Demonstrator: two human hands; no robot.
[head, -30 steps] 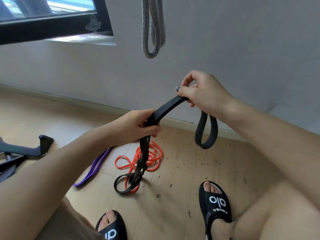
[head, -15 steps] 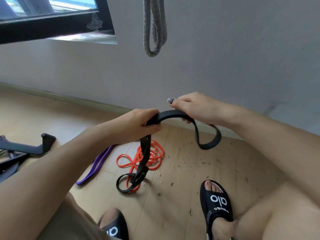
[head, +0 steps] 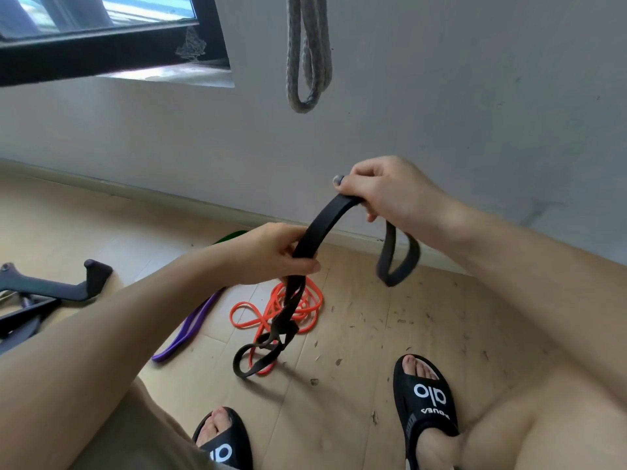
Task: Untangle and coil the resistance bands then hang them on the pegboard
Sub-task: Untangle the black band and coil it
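Observation:
A black resistance band (head: 319, 225) stretches between both hands above the floor. My left hand (head: 271, 256) grips it lower down, fingers curled round it. My right hand (head: 383, 191) holds its upper end, and a loop of the band (head: 397, 262) hangs below that hand. Under my left hand the band drops to a tangled knot and a loop near the floor (head: 268, 344). An orange band (head: 295, 307) lies in a loose heap on the wood floor behind the knot. A purple band (head: 190, 327) lies to its left. A grey band (head: 307, 52) hangs on the wall above.
A green band's edge (head: 230, 236) shows by the skirting behind my left forearm. Black metal equipment (head: 51, 293) lies on the floor at the left. A dark window frame (head: 101, 52) is at upper left. My sandalled feet (head: 424, 398) stand on the debris-flecked floor.
My right hand dropped toward the left hand, slackening the band into an arch, then rose again, so the band now runs taut up to it and the loop hangs straighter.

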